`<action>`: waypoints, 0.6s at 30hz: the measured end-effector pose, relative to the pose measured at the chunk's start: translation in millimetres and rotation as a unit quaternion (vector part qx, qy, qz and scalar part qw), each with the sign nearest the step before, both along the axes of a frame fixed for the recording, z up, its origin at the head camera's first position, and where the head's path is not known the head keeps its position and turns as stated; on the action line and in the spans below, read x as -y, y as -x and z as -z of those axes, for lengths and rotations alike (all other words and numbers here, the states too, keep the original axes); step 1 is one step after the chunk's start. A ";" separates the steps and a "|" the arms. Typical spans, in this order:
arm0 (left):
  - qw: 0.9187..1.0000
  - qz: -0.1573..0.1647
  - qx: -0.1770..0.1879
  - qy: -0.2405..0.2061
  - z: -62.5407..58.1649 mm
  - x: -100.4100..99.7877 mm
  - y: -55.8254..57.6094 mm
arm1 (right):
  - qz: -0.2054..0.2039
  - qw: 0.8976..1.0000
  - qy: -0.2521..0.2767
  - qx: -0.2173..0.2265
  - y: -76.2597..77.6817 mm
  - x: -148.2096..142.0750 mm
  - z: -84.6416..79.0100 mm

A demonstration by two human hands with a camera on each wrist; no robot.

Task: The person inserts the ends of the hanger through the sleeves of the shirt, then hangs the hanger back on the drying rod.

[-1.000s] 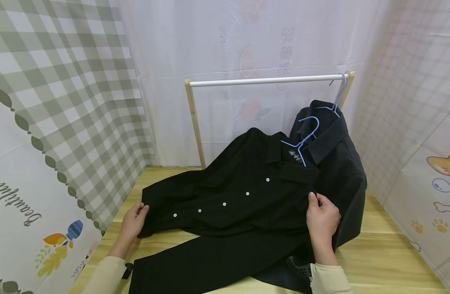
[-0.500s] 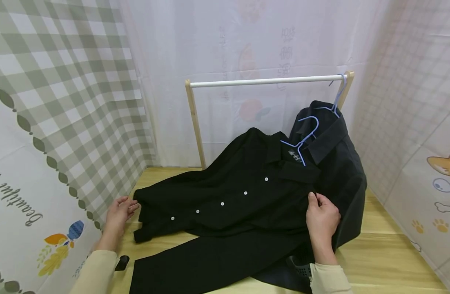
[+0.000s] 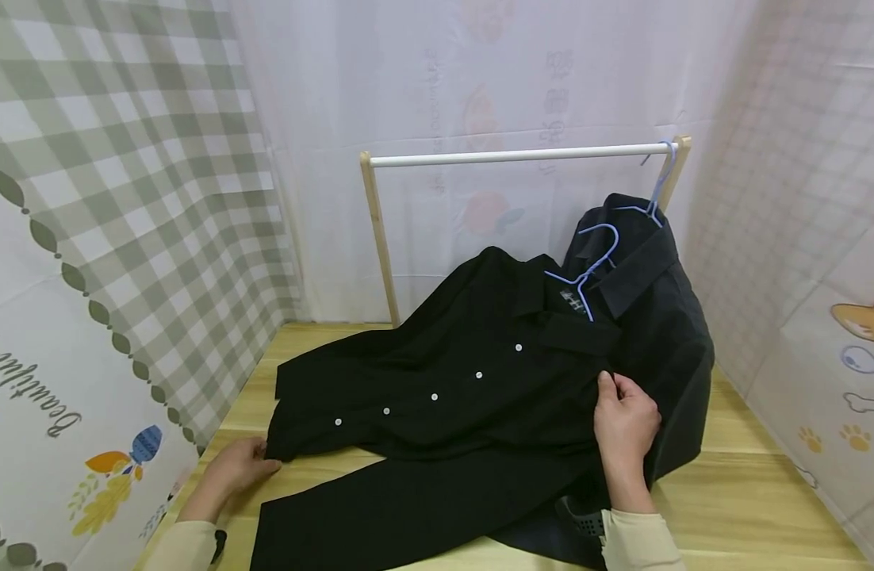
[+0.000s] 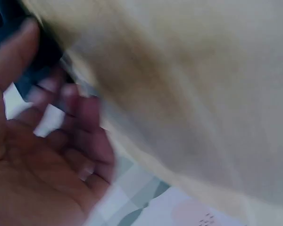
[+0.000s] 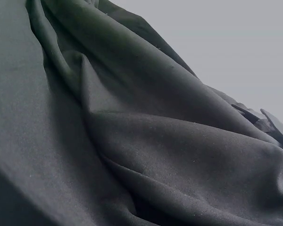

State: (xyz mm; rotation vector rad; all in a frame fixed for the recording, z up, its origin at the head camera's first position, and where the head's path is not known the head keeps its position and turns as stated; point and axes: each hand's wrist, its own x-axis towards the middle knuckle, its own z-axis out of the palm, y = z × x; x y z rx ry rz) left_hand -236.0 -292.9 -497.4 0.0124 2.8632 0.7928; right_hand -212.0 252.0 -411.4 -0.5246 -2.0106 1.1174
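A black button-up shirt [image 3: 437, 357] with white buttons lies front up on the wooden table, a blue hanger [image 3: 587, 276] in its collar. At the lower corner of its hem, my left hand [image 3: 233, 469] pinches the cloth between thumb and fingers. The left wrist view shows this hand [image 4: 52, 141] blurred, dark cloth [image 4: 47, 52] between thumb and fingertips. My right hand [image 3: 626, 420] pinches the shirt below the collar on the right side. Only folds of dark cloth [image 5: 170, 155] fill the right wrist view. A black sleeve [image 3: 408, 507] stretches toward the front left.
Behind the shirt stands a rack with a white rail [image 3: 508, 156] and wooden posts. A second dark shirt [image 3: 665, 333] hangs from its right end on a blue hanger [image 3: 654, 208]. Printed curtains [image 3: 144, 198] enclose the table [image 3: 758, 507] on three sides.
My left hand let go of the hem's upper part, drew back left, then came down to the hem's lower corner. The hem shifted slightly with it. The right hand stays in place.
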 end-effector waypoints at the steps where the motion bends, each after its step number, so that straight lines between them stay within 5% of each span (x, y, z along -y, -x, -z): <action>1: 1.000 0.003 -0.014 -0.011 0.7 0.1 -0.8 | 0.000 1.000 0.001 0.001 -0.1 -0.1 -0.2; 5: 0.991 -0.023 -0.062 -0.114 -3.1 -2.0 -0.7 | -0.001 1.000 0.006 0.005 -0.3 -0.2 -0.8; 8: 0.967 -0.068 -0.084 -0.230 -12.2 -2.8 -0.5 | -0.002 1.000 0.006 0.008 -0.1 -0.1 -0.9; 9: 0.954 -0.080 -0.095 -0.274 -15.4 -2.7 0.0 | -0.002 1.000 0.007 0.008 0.1 0.0 -1.0; 11: 0.914 -0.099 -0.096 -0.382 -21.4 -1.6 1.4 | -0.002 1.000 0.007 0.009 0.4 0.1 -1.0; 15: 0.810 -0.116 -0.053 -0.572 -28.3 4.1 3.6 | -0.001 1.000 0.005 0.010 0.6 0.4 -1.2; 16: 0.796 -0.124 -0.030 -0.591 -29.1 6.4 3.4 | 0.000 1.000 0.005 0.011 0.6 0.4 -1.3; 18: 0.803 -0.143 0.004 -0.578 -28.7 10.5 2.4 | 0.000 1.000 0.008 0.014 0.7 0.4 -1.5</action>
